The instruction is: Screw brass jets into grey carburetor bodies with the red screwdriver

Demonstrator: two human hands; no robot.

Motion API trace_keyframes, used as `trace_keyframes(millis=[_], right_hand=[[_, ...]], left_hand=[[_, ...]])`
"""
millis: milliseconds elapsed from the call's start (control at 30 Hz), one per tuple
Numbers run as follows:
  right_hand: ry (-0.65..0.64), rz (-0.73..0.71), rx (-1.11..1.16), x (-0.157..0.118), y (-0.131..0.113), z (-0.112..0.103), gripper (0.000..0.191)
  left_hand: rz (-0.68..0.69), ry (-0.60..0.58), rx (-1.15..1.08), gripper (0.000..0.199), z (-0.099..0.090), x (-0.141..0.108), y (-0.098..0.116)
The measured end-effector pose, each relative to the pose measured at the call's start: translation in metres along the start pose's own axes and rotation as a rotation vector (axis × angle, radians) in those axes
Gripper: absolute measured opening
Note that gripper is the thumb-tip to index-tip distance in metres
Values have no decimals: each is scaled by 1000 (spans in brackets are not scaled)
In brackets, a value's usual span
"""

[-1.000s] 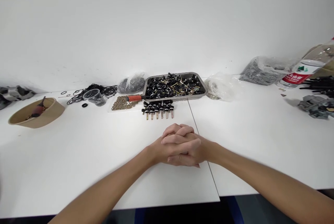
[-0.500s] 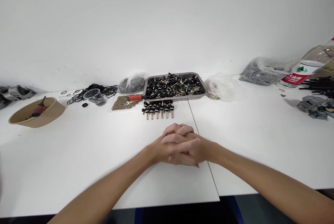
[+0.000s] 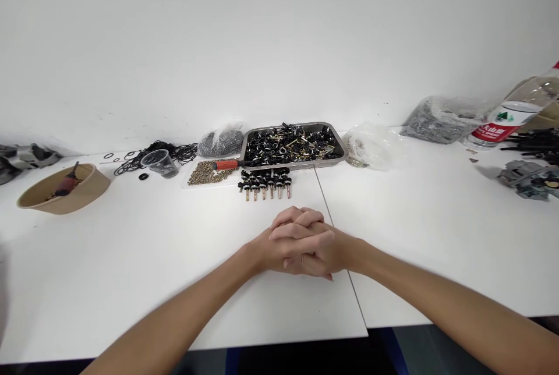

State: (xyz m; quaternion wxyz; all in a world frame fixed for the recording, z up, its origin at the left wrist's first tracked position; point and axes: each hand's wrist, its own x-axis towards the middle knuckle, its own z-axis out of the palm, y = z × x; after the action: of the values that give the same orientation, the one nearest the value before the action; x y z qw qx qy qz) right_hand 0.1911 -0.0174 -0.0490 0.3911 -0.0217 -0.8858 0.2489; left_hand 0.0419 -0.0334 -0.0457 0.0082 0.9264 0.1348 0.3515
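Note:
My left hand point(image 3: 273, 250) and my right hand point(image 3: 334, 247) are clasped with fingers interlaced, above the white table point(image 3: 279, 317). Both are closed, and no object shows in them. Just beyond them, several black-and-metal parts point(image 3: 264, 180) with brass-coloured stems stand in rows. Behind these lies a metal tray point(image 3: 301, 164) heaped with similar small parts. A screwdriver with a red handle point(image 3: 225, 164) rests across a shallow white tray of small brass-coloured pieces point(image 3: 201, 174).
To the left are a brown paper bowl point(image 3: 87, 194) holding a red-handled tool, a clear plastic cup point(image 3: 161, 164) and black rubber rings point(image 3: 183, 152). Plastic bags point(image 3: 375, 145), a water bottle point(image 3: 502, 121) and a grey metal part point(image 3: 530, 178) stand at right.
My hands stay clasped in the same place. The view has shifted very slightly; nothing on the table has visibly moved.

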Motion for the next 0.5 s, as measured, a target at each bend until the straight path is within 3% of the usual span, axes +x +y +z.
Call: trace_keyframes(millis=[233, 367, 500], right_hand=[[-29, 28, -22, 0, -3, -1, 39], [-172, 53, -108, -1, -5, -3, 44], [-228, 151, 76, 1, -12, -7, 40]], left_hand=[[16, -43, 39, 51, 3, -9, -6], [72, -15, 113, 38, 4, -8, -5], [104, -9, 184, 21, -1, -4, 0]])
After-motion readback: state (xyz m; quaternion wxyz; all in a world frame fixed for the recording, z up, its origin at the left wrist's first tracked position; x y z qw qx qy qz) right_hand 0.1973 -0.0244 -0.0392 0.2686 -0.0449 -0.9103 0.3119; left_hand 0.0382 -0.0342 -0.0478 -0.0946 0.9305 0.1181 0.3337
